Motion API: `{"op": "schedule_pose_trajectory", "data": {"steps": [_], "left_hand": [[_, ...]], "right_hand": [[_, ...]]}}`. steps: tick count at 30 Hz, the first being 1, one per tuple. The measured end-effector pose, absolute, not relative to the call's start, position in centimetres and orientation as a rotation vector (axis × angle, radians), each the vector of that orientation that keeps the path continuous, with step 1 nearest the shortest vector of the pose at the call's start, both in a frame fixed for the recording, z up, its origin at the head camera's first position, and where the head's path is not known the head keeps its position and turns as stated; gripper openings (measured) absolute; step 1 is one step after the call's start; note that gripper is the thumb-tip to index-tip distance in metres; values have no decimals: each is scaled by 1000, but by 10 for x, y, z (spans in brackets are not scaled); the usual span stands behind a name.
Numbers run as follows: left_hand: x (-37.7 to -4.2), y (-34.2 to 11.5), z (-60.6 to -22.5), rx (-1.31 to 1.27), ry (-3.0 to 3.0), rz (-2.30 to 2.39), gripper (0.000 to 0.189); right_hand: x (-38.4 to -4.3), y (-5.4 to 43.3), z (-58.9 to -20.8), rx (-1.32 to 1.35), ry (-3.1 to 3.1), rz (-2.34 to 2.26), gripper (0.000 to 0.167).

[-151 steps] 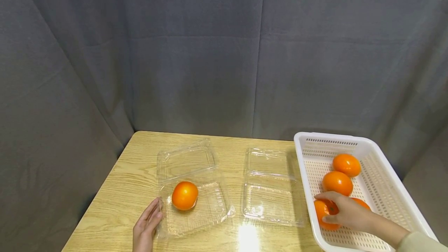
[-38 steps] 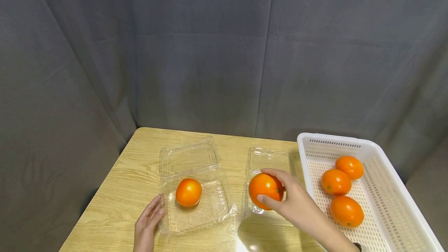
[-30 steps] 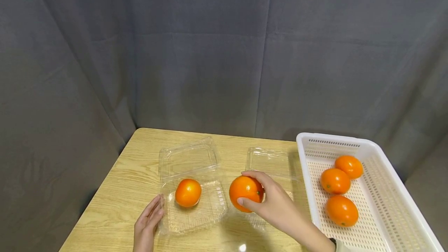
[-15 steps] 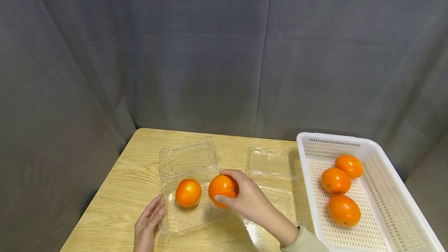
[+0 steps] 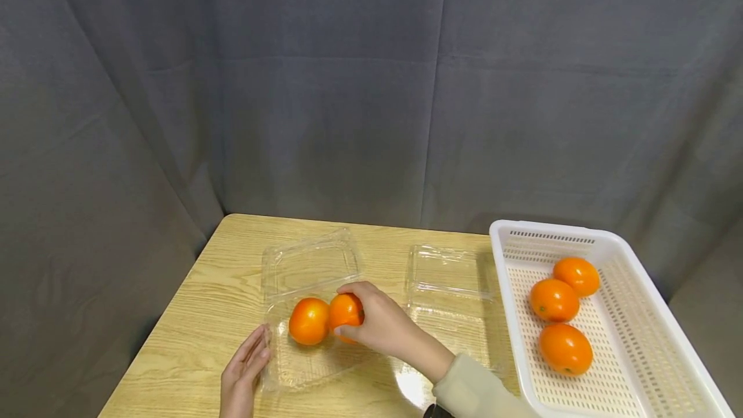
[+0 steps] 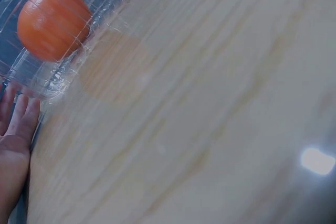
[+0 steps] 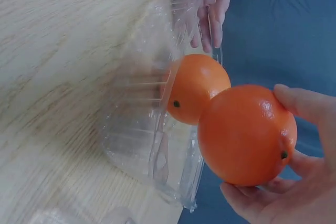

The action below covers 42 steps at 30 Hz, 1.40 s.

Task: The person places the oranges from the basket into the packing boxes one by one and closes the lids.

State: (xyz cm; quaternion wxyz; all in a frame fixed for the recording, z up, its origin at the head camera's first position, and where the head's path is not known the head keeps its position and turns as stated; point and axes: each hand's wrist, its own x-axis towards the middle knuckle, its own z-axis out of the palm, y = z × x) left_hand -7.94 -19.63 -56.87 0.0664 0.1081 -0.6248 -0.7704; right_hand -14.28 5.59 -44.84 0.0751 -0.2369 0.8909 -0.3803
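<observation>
- Head cam: the right hand (image 5: 383, 321) has thumb and fingers wrapped round the gripped orange (image 5: 346, 312), which is over the right half of the left clear container (image 5: 290, 373).
- Same cam: the resting orange (image 5: 308, 321) sits in that container, just left of the gripped one. The lid (image 5: 310, 263) is folded back toward the far side.
- Same cam: the left hand (image 5: 244, 369) is at the container's left edge, fingers pretty straight and loose, not gripping anything.
- Same cam: a second clear container (image 5: 449, 321) lies to the right, also unfolded, then a white basket (image 5: 644, 315) at the far right with three more oranges (image 5: 565, 348) along its left side. All on a wood-grain table (image 5: 186, 315), grey curtain (image 5: 325, 115) on the far side.
- Left wrist cam: the left hand's fingertips are right up by the clear plastic, and one orange (image 6: 53, 23) shows through the wall.
- Right wrist cam: the right hand's fingers and thumb are curled on the gripped orange, stem spot showing. It overlaps the resting orange, so I can't tell if they touch. Left hand is beyond, at the container's end.
</observation>
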Motion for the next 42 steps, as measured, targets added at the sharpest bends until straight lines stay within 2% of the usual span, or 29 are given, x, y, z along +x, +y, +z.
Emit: {"op": "schedule_pose_trajectory", "data": {"steps": [10,21,34,42], "left_hand": [[-79,-196,-570,302,-1838,-2346,57],[-78,-198,-571,249,-1817,-2348,57],[-78,-197,-570,311,-1872,-2330,57],[-79,-197,-572,264,-1837,-2336,55]], "right_hand": [[-154,43,-453,-792,2815,-788,57],[-167,38,-466,-857,2845,-600,55],[-168,35,-479,-1021,2953,-325,53],[-168,33,-485,-996,2955,-259,57]]}}
